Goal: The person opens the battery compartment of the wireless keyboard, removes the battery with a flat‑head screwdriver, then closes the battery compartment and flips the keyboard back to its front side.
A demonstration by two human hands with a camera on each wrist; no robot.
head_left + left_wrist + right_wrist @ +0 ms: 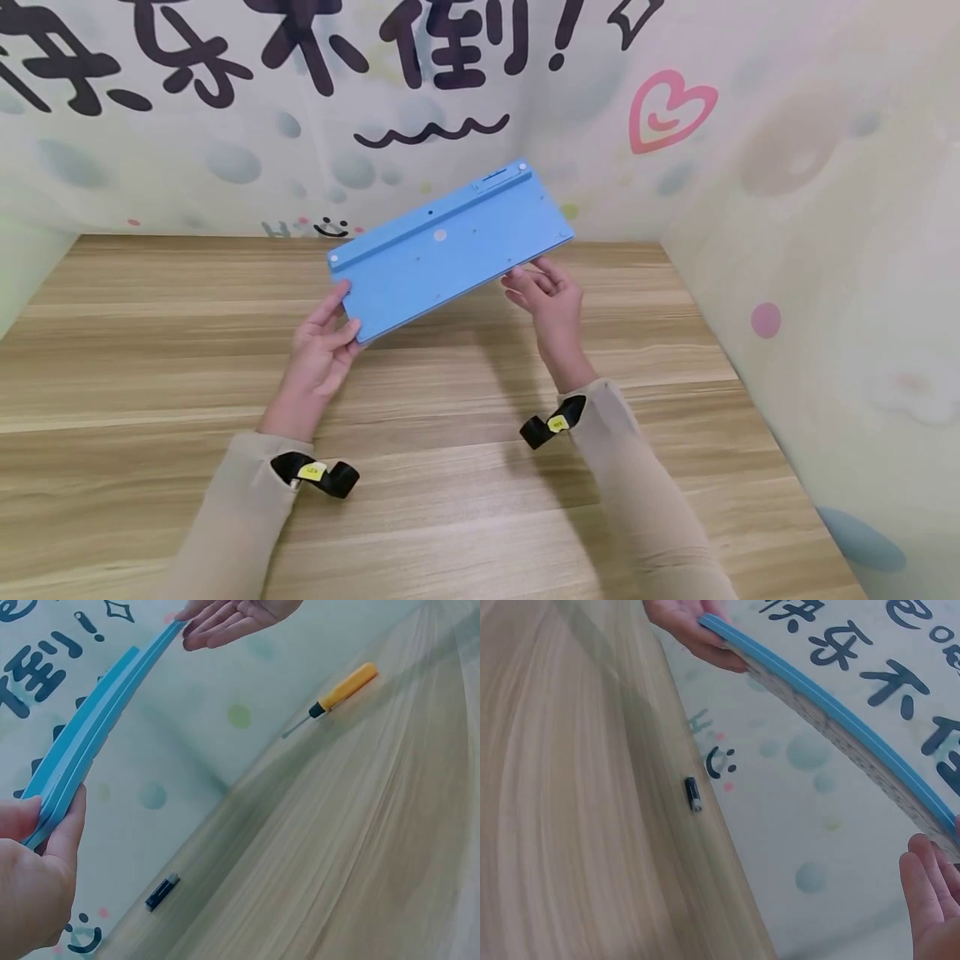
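Observation:
A blue keyboard (457, 250) is held tilted above the table, its underside facing the head camera. Small pale feet and a battery cover show near its far edge; the right wrist view catches keys on its other side. My left hand (318, 354) grips the left end, thumb on the underside and fingers behind. At the near edge toward the right, my right hand (555, 308) pinches the keyboard, with some fingers extended below it. A dark battery (163, 892) with a silvery end lies on the table, hidden from the head view behind the keyboard.
A screwdriver (345, 690) with a yellow handle lies on the wooden table (420, 517) near the wall, on the right-hand side. A printed wall covering (225, 192) rises behind the table, and another printed wall (825, 250) stands along the right.

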